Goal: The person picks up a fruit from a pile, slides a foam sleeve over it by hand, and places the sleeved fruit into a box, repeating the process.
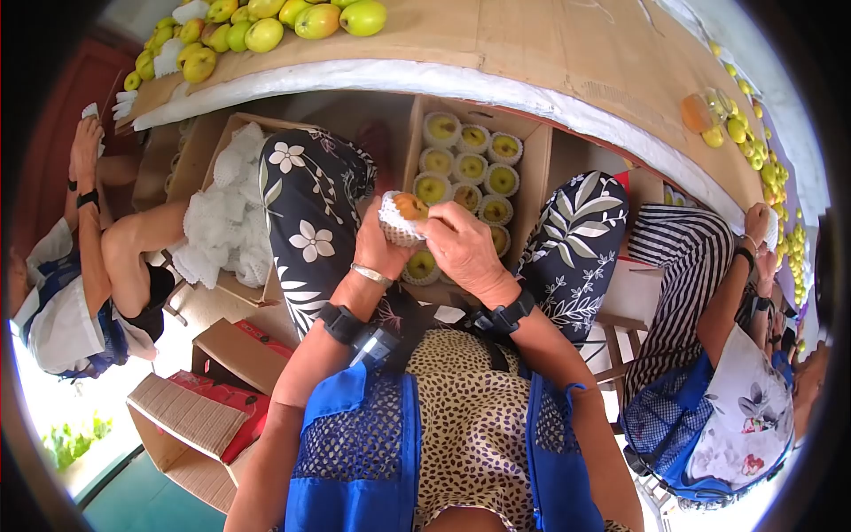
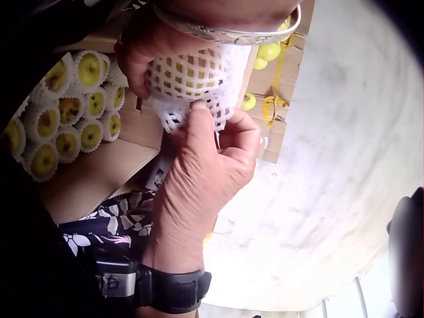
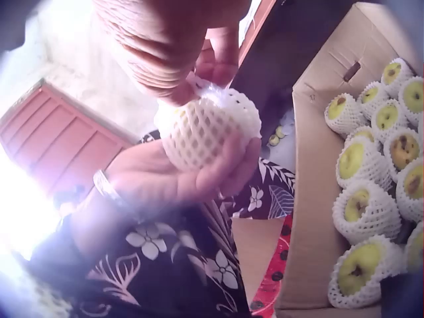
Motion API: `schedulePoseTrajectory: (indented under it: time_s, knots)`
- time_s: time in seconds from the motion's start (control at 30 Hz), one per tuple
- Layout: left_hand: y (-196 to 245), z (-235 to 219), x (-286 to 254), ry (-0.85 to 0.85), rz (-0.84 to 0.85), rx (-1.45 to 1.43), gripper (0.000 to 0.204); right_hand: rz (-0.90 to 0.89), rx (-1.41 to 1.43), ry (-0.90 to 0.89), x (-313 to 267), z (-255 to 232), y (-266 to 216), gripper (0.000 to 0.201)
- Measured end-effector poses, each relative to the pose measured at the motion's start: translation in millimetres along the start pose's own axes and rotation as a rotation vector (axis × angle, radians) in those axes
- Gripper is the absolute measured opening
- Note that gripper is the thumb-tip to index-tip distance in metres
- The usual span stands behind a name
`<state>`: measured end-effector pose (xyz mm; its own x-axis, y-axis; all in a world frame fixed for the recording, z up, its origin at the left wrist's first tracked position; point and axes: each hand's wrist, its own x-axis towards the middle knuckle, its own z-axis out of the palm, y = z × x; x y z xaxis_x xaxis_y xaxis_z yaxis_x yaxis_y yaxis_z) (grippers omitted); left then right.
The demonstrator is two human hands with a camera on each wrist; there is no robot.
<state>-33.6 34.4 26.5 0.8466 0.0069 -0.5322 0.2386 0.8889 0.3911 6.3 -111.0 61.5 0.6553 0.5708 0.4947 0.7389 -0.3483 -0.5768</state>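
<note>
A person in a blue mesh vest (image 1: 355,452) over a leopard-print top sits nearest, knees in dark floral trousers (image 1: 310,213) spread around an open brown cardboard box (image 1: 536,177) on the floor. Beyond the box, the long cardboard-covered table (image 1: 532,44) carries loose yellow-green fruit (image 1: 266,34) at its far left end, and more runs along its right. To the left, a second carton holds a heap of white foam net sleeves (image 1: 222,222); seated people flank both sides.

The box is partly filled with rows of yellow fruit already sleeved in white netting (image 1: 470,168), each a soft, lattice-textured cup around a smooth round skin.

Both hands meet just above the box. The left hand (image 1: 379,241) cradles a yellow-orange round fruit in a white foam net sleeve (image 1: 401,215), fingers curled under it, a silver bangle (image 1: 370,274) at the wrist. The right hand (image 1: 461,248) pinches the sleeve's open edge, as the right wrist view shows, drawing the stretchy mesh over the fruit.

The step in hand appears to be the wrapping itself, nearly finished, with the top of the fruit exposed in the head view. The next move would likely call for seating the net fully, then setting the fruit into a free place in the near rows of the box.
</note>
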Motion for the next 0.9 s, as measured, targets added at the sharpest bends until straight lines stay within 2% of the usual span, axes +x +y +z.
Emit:
schedulePoseTrajectory:
  time_s: [0.13,0.3,0.4,0.5,0.53,0.57,0.63,0.67,0.77,0.8,0.87,0.9]
  knots:
    - [1.2,4.7,-1.5,0.022,0.055,-0.068,0.034,-0.099,0.015,-0.024,0.8,-2.9,-1.7,0.017]
    - [1.7,-2.4,4.7,-0.074,0.060,-0.160,0.036,-0.142,0.020,-0.048,2.2,-5.9,-2.8,0.016]
    - [2.9,-1.2,4.4,-0.149,0.201,-0.168,0.040,-0.093,0.056,-0.009,3.9,-5.2,-4.9,0.017]
    - [8.8,4.0,-3.2,-0.215,0.227,-0.245,0.044,0.209,0.303,0.054,-0.4,-8.5,-7.1,0.021]
    - [11.1,5.6,-4.8,-0.177,0.191,-0.259,0.045,0.375,0.360,0.012,-3.0,-10.9,-1.3,0.022]
    - [11.8,6.1,-6.1,-0.213,0.173,-0.275,0.046,0.515,0.470,-0.025,-8.2,-4.3,11.6,0.028]
    - [12.1,6.9,-8.6,-0.287,0.132,-0.304,0.047,0.669,0.765,0.151,-11.0,-3.0,13.6,0.034]
    - [12.0,7.8,-8.6,-0.264,0.141,-0.272,0.047,0.577,0.697,0.109,-12.1,-8.5,15.9,0.053]
    - [11.3,10.9,-7.9,-0.215,0.125,-0.208,0.048,0.369,0.526,0.076,-0.2,-16.9,-2.7,0.078]
    - [10.9,12.2,-8.5,-0.211,0.093,-0.206,0.048,0.386,0.469,-0.003,-3.1,-10.1,-2.9,0.097]
    - [6.8,10.5,-8.0,-0.202,0.038,-0.180,0.047,0.366,0.402,-0.001,-5.2,4.4,-8.7,0.096]
    - [4.1,11.1,-6.2,-0.130,0.096,-0.053,0.044,0.358,0.344,0.004,-5.6,8.5,-10.3,0.095]
